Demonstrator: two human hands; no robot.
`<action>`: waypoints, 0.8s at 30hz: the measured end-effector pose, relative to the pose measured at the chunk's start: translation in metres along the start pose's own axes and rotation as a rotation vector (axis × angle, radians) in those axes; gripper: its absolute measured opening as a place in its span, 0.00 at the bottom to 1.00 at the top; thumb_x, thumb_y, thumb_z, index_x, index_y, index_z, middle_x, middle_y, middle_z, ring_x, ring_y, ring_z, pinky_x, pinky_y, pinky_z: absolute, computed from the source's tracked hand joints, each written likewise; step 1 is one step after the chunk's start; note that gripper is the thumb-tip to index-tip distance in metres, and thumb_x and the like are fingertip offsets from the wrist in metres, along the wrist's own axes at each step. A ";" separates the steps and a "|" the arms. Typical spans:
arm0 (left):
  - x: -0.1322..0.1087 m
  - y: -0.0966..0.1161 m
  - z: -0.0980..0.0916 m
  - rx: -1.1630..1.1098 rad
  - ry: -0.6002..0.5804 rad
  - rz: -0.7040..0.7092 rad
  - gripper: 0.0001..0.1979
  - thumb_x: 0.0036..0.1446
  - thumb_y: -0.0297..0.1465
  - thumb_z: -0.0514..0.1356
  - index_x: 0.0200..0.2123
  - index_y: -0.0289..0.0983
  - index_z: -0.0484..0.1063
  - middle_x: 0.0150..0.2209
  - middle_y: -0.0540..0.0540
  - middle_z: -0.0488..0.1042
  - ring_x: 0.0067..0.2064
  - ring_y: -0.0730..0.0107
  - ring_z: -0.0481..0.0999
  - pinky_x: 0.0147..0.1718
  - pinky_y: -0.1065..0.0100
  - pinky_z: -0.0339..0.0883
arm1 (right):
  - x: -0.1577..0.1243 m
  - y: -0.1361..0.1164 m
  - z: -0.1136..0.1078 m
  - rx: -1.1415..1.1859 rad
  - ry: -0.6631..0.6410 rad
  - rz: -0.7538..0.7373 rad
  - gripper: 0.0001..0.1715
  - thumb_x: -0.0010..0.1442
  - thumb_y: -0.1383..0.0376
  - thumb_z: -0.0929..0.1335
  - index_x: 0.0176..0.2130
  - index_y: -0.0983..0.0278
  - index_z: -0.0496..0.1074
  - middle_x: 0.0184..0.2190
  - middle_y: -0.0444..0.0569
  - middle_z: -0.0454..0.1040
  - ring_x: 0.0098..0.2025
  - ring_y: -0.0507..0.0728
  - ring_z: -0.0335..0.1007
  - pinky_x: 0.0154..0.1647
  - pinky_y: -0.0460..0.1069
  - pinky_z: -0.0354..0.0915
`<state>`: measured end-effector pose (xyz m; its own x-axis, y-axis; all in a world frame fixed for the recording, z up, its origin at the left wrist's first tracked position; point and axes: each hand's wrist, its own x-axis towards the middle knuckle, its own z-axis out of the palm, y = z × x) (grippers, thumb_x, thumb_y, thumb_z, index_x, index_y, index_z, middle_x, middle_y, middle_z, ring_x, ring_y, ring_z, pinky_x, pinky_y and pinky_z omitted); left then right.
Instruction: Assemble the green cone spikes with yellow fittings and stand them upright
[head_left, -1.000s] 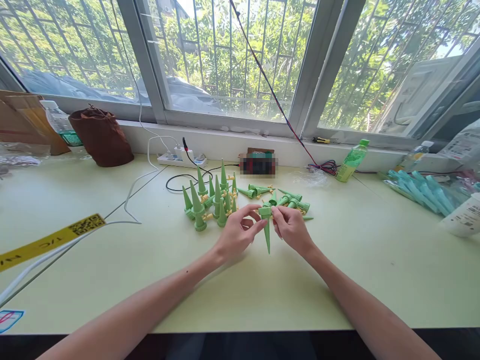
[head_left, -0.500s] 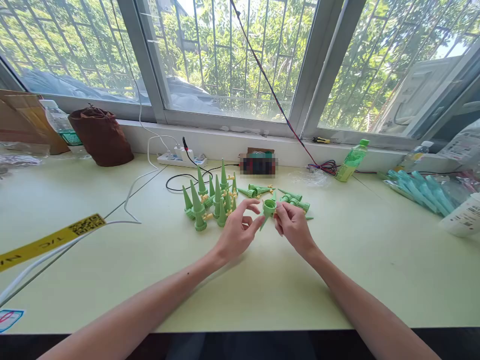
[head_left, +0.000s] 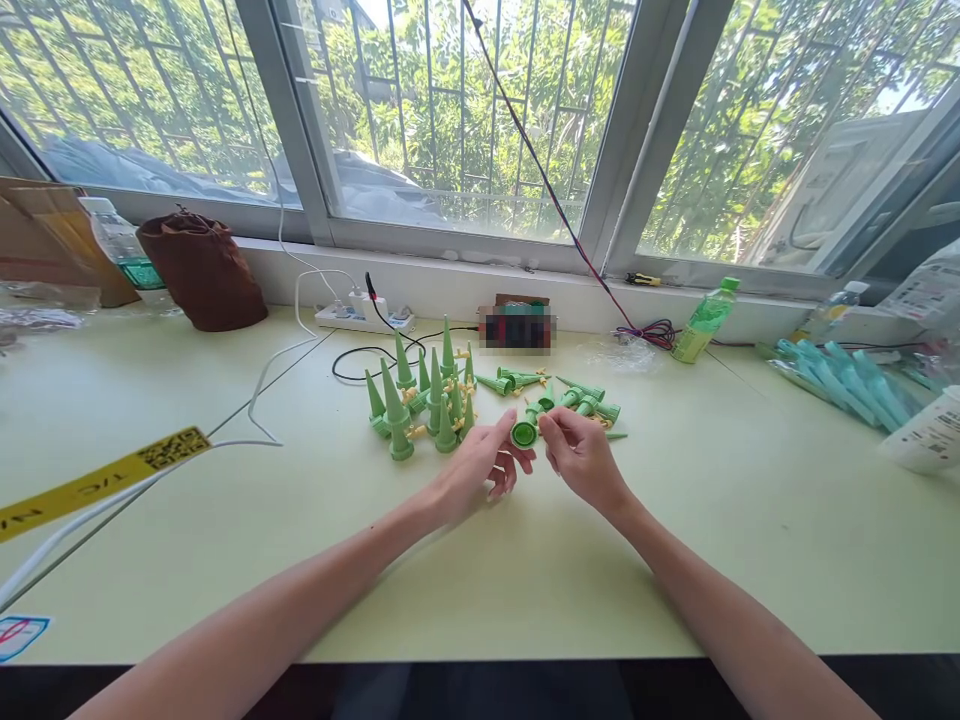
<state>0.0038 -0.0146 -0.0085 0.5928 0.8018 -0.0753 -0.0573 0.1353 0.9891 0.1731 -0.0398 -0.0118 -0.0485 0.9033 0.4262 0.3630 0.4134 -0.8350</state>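
My left hand (head_left: 487, 460) grips a green plastic watering spike (head_left: 525, 433), thumb on top and fingers curled beneath. The spike's round open end faces me. At its right side my right hand (head_left: 581, 450) is closed in a pinch against it; the part between the fingertips is hidden. Left of my hands stands a group of green watering spikes (head_left: 401, 435), points up, with small yellow valves (head_left: 415, 432) on their sides. More spikes (head_left: 589, 395) lie on their sides just beyond my right hand, and a few others (head_left: 510, 380) lie farther back.
A power strip (head_left: 367, 317) and cables lie by the window sill. A brown bag (head_left: 202, 270) stands at the back left. At the right are a green bottle (head_left: 705, 322), teal packets (head_left: 847, 380) and a white tub (head_left: 926, 435). A white cable (head_left: 262, 400) crosses the table's left side.
The spike has turned so its open end faces me, and it has come slightly down and left. My left hand, apart from it before, has closed on it.
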 end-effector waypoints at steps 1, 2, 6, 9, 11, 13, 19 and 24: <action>0.000 0.001 0.001 0.000 0.003 0.004 0.30 0.58 0.55 0.50 0.29 0.32 0.72 0.29 0.43 0.72 0.20 0.77 0.66 0.15 0.74 0.52 | 0.000 0.000 0.000 0.001 -0.003 -0.002 0.22 0.66 0.50 0.61 0.27 0.62 0.62 0.17 0.39 0.59 0.18 0.49 0.55 0.20 0.46 0.53; 0.000 0.001 0.001 0.003 0.009 0.011 0.30 0.58 0.55 0.51 0.29 0.32 0.72 0.30 0.43 0.72 0.20 0.77 0.66 0.15 0.74 0.53 | 0.001 0.000 0.000 0.002 -0.004 -0.002 0.22 0.66 0.50 0.61 0.27 0.62 0.63 0.17 0.39 0.59 0.18 0.49 0.55 0.20 0.46 0.53; -0.002 0.003 0.002 0.065 0.023 0.066 0.27 0.60 0.52 0.52 0.29 0.33 0.70 0.27 0.45 0.71 0.19 0.78 0.65 0.15 0.74 0.54 | 0.001 0.001 -0.001 0.007 -0.004 0.002 0.22 0.66 0.51 0.61 0.27 0.62 0.62 0.17 0.39 0.59 0.18 0.49 0.55 0.20 0.46 0.52; -0.003 0.003 0.001 0.170 0.023 0.111 0.23 0.61 0.50 0.52 0.32 0.34 0.68 0.20 0.50 0.67 0.18 0.77 0.63 0.16 0.74 0.55 | 0.001 0.003 -0.001 0.002 0.000 -0.004 0.23 0.67 0.51 0.61 0.26 0.62 0.60 0.16 0.39 0.57 0.18 0.49 0.53 0.20 0.46 0.51; -0.004 0.004 0.001 0.249 0.035 0.146 0.21 0.61 0.49 0.53 0.34 0.35 0.67 0.18 0.52 0.65 0.18 0.77 0.62 0.16 0.74 0.54 | 0.001 0.004 -0.001 -0.012 0.002 -0.005 0.24 0.67 0.52 0.61 0.24 0.62 0.58 0.16 0.39 0.56 0.18 0.49 0.52 0.21 0.46 0.50; -0.005 0.004 0.001 0.323 0.046 0.188 0.19 0.61 0.47 0.54 0.35 0.35 0.67 0.18 0.54 0.63 0.18 0.78 0.62 0.16 0.75 0.54 | 0.002 0.004 0.000 -0.031 0.005 -0.004 0.24 0.67 0.52 0.61 0.24 0.62 0.57 0.15 0.39 0.55 0.18 0.49 0.51 0.21 0.47 0.50; -0.003 0.000 0.002 0.528 0.108 0.424 0.13 0.62 0.41 0.56 0.40 0.36 0.71 0.35 0.47 0.68 0.25 0.79 0.67 0.20 0.74 0.64 | 0.005 0.005 0.000 -0.112 0.023 0.001 0.25 0.66 0.55 0.61 0.21 0.62 0.57 0.16 0.40 0.55 0.19 0.49 0.49 0.21 0.47 0.48; 0.000 -0.007 0.000 0.722 0.190 0.568 0.10 0.63 0.35 0.55 0.44 0.40 0.74 0.45 0.45 0.68 0.25 0.83 0.65 0.23 0.74 0.66 | 0.005 0.003 0.001 -0.129 0.023 0.030 0.26 0.66 0.56 0.61 0.19 0.62 0.57 0.15 0.40 0.54 0.18 0.49 0.48 0.21 0.47 0.48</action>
<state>0.0040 -0.0156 -0.0153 0.4845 0.7268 0.4868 0.2520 -0.6489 0.7180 0.1735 -0.0336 -0.0125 -0.0151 0.9117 0.4106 0.4805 0.3668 -0.7966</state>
